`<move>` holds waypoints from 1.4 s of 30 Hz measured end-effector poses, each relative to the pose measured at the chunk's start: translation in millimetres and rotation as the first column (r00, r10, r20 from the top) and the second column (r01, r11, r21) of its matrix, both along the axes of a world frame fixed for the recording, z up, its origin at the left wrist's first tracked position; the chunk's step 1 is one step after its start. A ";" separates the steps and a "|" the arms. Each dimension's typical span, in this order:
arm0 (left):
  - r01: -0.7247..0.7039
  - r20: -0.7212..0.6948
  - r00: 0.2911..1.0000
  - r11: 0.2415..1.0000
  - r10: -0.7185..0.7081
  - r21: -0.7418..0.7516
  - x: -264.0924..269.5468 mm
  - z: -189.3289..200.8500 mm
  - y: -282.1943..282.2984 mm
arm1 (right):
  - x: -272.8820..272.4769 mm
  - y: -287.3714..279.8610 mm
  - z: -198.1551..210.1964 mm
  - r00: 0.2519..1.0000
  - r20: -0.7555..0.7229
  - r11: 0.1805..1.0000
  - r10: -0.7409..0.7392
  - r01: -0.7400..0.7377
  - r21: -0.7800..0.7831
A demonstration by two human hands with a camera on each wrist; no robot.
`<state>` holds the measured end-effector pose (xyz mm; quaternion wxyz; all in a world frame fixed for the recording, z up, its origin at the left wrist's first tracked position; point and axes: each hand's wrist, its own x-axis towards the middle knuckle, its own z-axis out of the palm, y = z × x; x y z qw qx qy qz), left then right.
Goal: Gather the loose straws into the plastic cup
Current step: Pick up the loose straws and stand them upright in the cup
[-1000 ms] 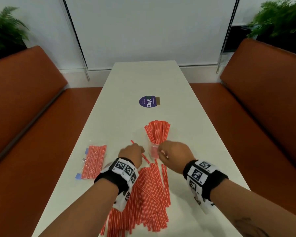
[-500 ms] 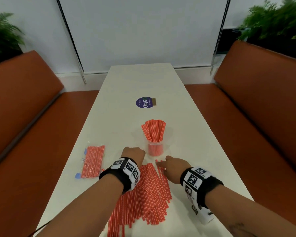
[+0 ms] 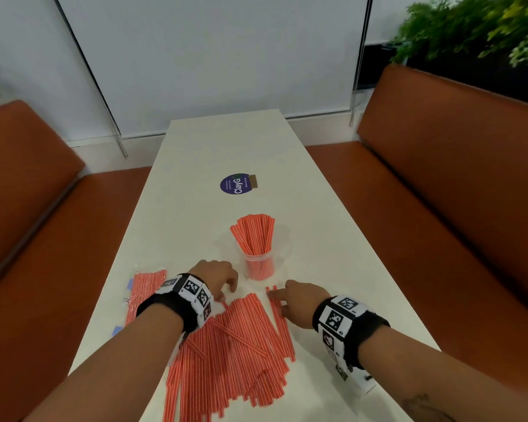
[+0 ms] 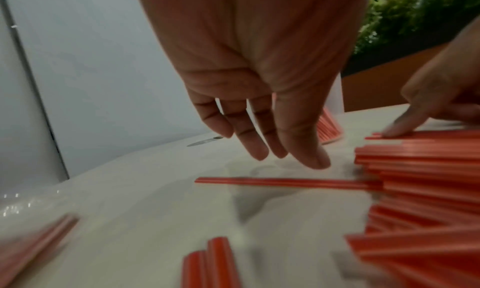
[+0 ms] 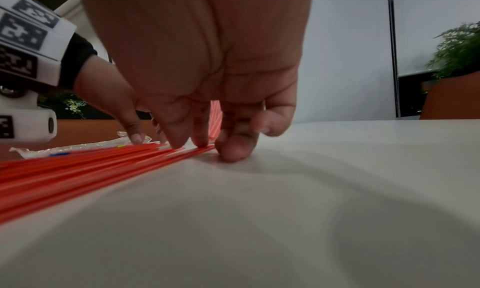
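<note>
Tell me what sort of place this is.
Probably a café or canteen booth. A long white table runs between two orange upholstered benches, a round ClayG sticker is stuck on the tabletop, and potted greenery lines the wall behind the seats.

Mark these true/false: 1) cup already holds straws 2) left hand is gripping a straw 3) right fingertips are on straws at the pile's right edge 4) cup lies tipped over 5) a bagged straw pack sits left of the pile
1) True: the plastic cup holds a fanned bunch.
2) False: the left hand hangs over the table, fingers relaxed, holding nothing.
3) True: the right hand touches the loose straws there.
4) False: it stands upright.
5) True: the straw pack.
</note>
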<state>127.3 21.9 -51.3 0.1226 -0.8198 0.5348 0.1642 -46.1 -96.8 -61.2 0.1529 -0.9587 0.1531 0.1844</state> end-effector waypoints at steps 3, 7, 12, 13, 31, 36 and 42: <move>0.002 -0.007 1.000 1.000 -0.002 0.019 -0.7 -1.9 0.3 | 1.4 0.7 2.0 1.000 -0.011 1.000 0.006 -0.006 0.003; -0.017 -0.043 0.999 0.999 0.019 0.047 0.2 -3.1 -0.9 | 2.4 0.8 4.7 1.000 -0.025 1.000 0.011 -0.011 0.006; 0.054 0.032 0.998 0.996 -0.056 0.076 -3.9 -0.7 -0.6 | 2.5 0.9 6.5 0.998 -0.049 1.000 0.026 -0.027 -0.007; 0.062 0.054 0.996 0.994 -0.067 0.089 -5.4 2.1 -0.9 | 2.8 0.5 7.2 0.999 -0.043 1.000 0.023 -0.023 0.000; -0.471 -0.489 0.865 0.513 0.110 -0.718 -34.9 90.6 -29.7 | 50.6 -3.8 84.5 0.363 0.532 0.597 -0.765 0.091 0.797; -0.414 -0.243 0.910 0.692 0.337 -0.591 -35.9 64.3 -22.5 | 62.9 -27.1 87.3 0.375 0.672 0.767 -0.639 0.242 0.594; -0.395 -0.129 0.915 0.783 0.382 -0.481 -38.2 40.2 -10.7 | 68.0 -29.6 61.6 0.808 0.480 0.937 -0.343 0.333 0.110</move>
